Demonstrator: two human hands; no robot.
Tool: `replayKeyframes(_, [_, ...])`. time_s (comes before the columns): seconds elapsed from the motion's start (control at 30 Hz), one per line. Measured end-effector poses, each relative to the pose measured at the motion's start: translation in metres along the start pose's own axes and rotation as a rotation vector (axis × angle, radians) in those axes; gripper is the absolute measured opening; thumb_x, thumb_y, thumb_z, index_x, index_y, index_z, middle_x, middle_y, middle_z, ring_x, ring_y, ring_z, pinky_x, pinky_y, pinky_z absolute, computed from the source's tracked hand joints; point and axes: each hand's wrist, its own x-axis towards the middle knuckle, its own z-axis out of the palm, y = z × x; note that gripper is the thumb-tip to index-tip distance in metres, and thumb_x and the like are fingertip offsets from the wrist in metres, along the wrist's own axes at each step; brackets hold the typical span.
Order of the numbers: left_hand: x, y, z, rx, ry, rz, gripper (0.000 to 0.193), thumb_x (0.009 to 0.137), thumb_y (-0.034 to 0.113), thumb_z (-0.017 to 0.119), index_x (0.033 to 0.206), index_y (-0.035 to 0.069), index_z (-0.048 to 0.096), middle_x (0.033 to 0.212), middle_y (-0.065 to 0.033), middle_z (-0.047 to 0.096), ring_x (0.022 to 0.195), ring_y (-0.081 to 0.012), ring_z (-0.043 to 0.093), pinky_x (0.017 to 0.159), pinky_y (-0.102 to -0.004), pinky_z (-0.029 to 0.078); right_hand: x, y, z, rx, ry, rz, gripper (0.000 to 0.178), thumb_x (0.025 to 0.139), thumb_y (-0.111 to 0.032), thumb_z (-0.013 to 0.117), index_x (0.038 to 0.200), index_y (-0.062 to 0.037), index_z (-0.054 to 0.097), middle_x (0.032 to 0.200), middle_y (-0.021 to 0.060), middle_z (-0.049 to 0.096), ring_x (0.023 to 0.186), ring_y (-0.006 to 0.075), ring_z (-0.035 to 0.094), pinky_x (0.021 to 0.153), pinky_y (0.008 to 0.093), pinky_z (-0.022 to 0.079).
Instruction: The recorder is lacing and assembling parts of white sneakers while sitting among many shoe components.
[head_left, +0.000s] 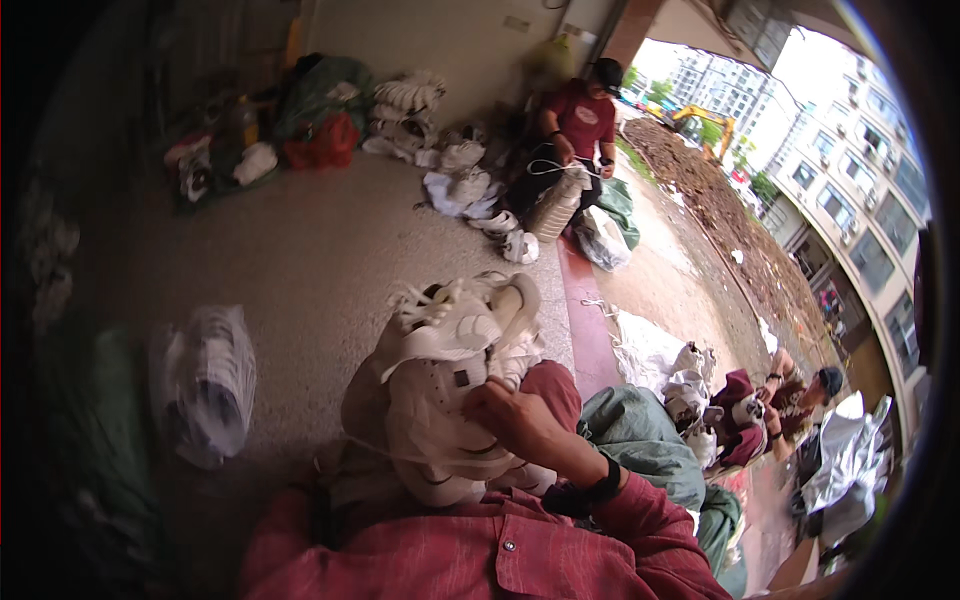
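A bundle of white sneaker-like shoe uppers (450, 345) is piled in front of me at my lap, with laces and cream linings showing on top. My right hand (515, 415) is at the bundle's right side, beside a small dark square label. Its fingers are curled and pressed together against the white material; what they pinch is too small to make out. My left sleeve (285, 530) shows at the lower left, but the left hand itself is hidden behind the bundle. A dark band is on my right wrist.
A plastic-wrapped shoe bundle (208, 385) lies on the floor to my left. Green sacks (640, 440) are close on my right. Ahead, a person (583, 125) handles a white cord over a stack of uppers (555, 210). Another person (795, 400) works at the right.
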Motion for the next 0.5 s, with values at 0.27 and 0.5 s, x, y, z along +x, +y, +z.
replayKeyframes(0.27, [0.013, -0.160, -0.139, -0.095, 0.260, -0.180, 0.050, 0.096, 0.044, 0.050, 0.120, 0.001, 0.059, 0.115, -0.0158, 0.062, 0.110, -0.0257, 0.058, 0.096, -0.0373, 0.043, -0.001, -0.026, -0.026, -0.014, 0.065, 0.235, 0.003, 0.089, -0.003, 0.058, 0.091, -0.0026, 0.056, 0.086, 0.0034, 0.053, 0.077, 0.0117, 0.053, 0.064, 0.0276, 0.044])
replayKeyframes(0.5, [0.002, -0.254, -0.143, 0.097, 0.169, -0.137, 0.049, 0.096, 0.042, 0.052, 0.124, 0.003, 0.058, 0.119, -0.0148, 0.062, 0.112, -0.0251, 0.057, 0.097, -0.0367, 0.042, -0.004, -0.031, -0.027, 0.115, 0.052, 0.398, 0.003, 0.089, -0.002, 0.056, 0.089, -0.0010, 0.053, 0.089, 0.0054, 0.050, 0.084, 0.0147, 0.050, 0.071, 0.0282, 0.043])
